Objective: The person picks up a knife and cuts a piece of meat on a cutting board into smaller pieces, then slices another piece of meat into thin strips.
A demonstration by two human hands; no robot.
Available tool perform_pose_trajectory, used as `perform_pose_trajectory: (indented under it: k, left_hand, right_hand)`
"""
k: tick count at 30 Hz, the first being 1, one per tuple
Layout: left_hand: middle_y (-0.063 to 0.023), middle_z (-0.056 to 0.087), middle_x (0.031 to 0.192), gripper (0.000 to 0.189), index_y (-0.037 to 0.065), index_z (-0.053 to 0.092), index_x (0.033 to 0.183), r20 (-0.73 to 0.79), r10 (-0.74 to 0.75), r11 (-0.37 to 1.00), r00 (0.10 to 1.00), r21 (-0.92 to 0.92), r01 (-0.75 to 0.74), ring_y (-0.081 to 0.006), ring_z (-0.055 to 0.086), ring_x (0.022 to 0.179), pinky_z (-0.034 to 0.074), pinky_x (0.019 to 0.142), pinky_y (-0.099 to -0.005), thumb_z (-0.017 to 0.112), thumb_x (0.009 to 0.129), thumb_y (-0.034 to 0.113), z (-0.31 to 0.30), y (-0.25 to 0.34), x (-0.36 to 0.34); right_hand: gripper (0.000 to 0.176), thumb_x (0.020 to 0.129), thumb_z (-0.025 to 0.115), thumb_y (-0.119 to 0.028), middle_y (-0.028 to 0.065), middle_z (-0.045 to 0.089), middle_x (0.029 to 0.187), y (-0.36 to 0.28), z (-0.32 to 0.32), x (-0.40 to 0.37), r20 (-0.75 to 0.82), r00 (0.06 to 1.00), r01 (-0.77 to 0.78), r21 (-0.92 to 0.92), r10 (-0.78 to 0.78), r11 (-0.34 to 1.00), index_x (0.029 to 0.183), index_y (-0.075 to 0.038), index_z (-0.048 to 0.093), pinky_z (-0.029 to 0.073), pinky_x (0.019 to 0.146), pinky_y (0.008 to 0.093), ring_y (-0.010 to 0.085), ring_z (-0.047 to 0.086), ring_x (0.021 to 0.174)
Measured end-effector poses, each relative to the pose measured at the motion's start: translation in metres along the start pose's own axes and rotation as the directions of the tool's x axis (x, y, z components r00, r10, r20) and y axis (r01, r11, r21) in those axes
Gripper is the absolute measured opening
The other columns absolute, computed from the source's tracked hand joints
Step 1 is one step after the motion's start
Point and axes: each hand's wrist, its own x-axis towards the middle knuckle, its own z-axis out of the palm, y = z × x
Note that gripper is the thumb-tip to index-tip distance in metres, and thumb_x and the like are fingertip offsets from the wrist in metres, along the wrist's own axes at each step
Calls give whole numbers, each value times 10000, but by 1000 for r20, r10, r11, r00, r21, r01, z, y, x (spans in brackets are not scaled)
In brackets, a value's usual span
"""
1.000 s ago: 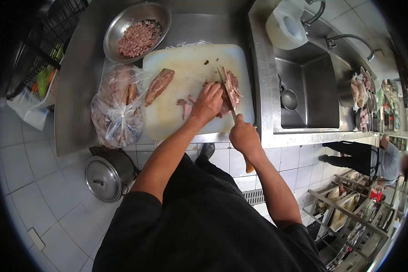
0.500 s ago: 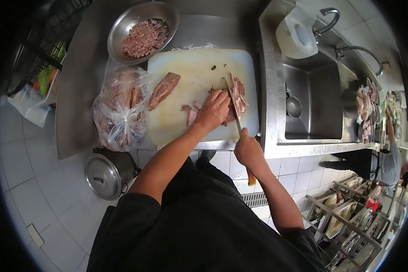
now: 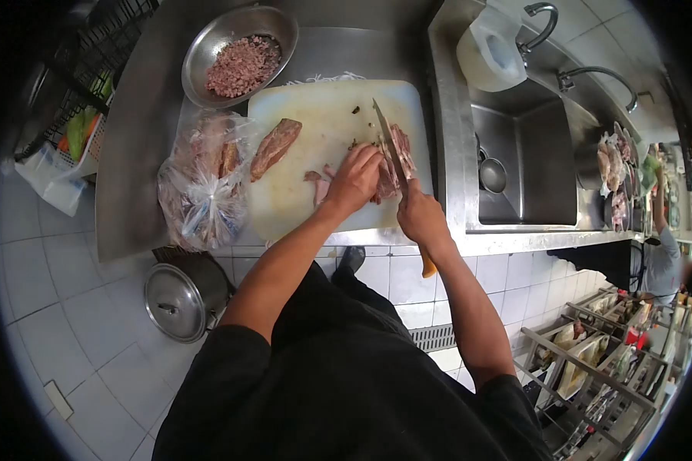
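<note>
My right hand (image 3: 423, 215) is wrapped round the yellow handle of a long knife (image 3: 390, 142), its blade lying over sliced meat (image 3: 404, 146) at the right of the cutting board (image 3: 323, 100). Curled fingers of my left hand (image 3: 355, 178) press on the meat just left of the blade. Small pale scraps (image 3: 319, 187) lie beside that hand. Farther left on the board rests a whole piece of meat (image 3: 275, 148). A metal bowl (image 3: 196, 69) holds chopped meat (image 3: 243, 66) behind the board. The knife tip points away from me.
A plastic bag of meat (image 3: 207, 184) sits left of the board. To the right are a sink (image 3: 527, 161) with a ladle (image 3: 492, 176), a white container (image 3: 490, 58) and two taps. A lidded pot (image 3: 174, 301) stands on the floor. Another person (image 3: 660, 269) is at the far right.
The knife and my right hand have moved slightly away from me, and the blade has shifted over the meat. My left hand stays on the meat. The whole view has shifted slightly.
</note>
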Motion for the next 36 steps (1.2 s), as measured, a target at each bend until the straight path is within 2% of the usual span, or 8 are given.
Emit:
perform_pose_trajectory:
  k: [2,6,12,17,21,30,33,36]
  left_hand:
    - [-182,591,1206,280,-29,621,1107,-23,-9,1000,1000,14,9,-387,533,1210,458,1032,-485,618,833,23,-6,3,-1]
    - [-175,585,1235,271,-29,624,1107,53,-17,997,998,82,13,-382,528,1220,450,1043,-486,607,844,31,-12,6,-7]
    - [-168,584,1249,276,-25,623,1113,47,3,993,999,114,-9,-371,527,1225,445,1052,-480,611,846,44,-4,2,-8]
    - [-163,574,1245,296,-15,606,1122,140,3,994,990,106,-18,-367,522,1215,448,1043,-473,627,835,56,-8,1,-3]
    - [-152,566,1247,275,-2,599,1097,135,-3,989,991,150,-17,-358,520,1213,452,1034,-464,631,831,64,-7,2,-3]
    - [-171,569,1287,378,-18,605,1181,175,-33,989,984,147,7,-377,508,1262,437,1074,-458,620,804,0,-6,2,-3]
    - [-179,570,1284,377,-28,604,1179,188,-32,992,982,124,8,-381,507,1263,441,1073,-457,621,804,0,-9,4,-2]
    - [-185,573,1282,370,-39,601,1178,195,-27,996,981,90,9,-385,505,1266,442,1078,-455,618,811,1,-6,2,-3]
  right_hand:
    - [222,944,503,-127,360,658,824,-4,-5,-10,27,999,-28,-26,29,999,1093,30,454,503,825,615,551,646,843]
    - [212,951,496,-128,363,656,811,-6,0,-24,55,997,-51,-55,54,997,1088,27,451,505,806,632,561,646,822]
    - [274,895,491,-82,350,674,850,-18,-5,-38,97,990,-89,-112,101,990,1134,51,478,536,826,587,538,672,858]
    - [275,872,507,-49,361,666,838,-25,-28,-64,196,970,-124,-109,144,986,1122,60,475,540,826,583,543,669,850]
    - [276,860,509,-27,367,661,830,-20,-31,-72,236,962,-120,-94,139,988,1113,69,453,543,815,588,554,664,829]
    - [270,892,479,-40,393,644,827,-17,1,-51,181,977,-98,-87,113,991,1125,92,445,522,810,607,568,649,824]
    - [311,889,476,-47,379,656,859,1,27,-16,133,990,-19,-129,36,991,1160,101,433,527,812,597,547,660,836]
    - [312,903,477,-84,348,680,927,12,35,12,91,996,4,-69,3,998,1187,39,434,536,835,580,534,669,904]
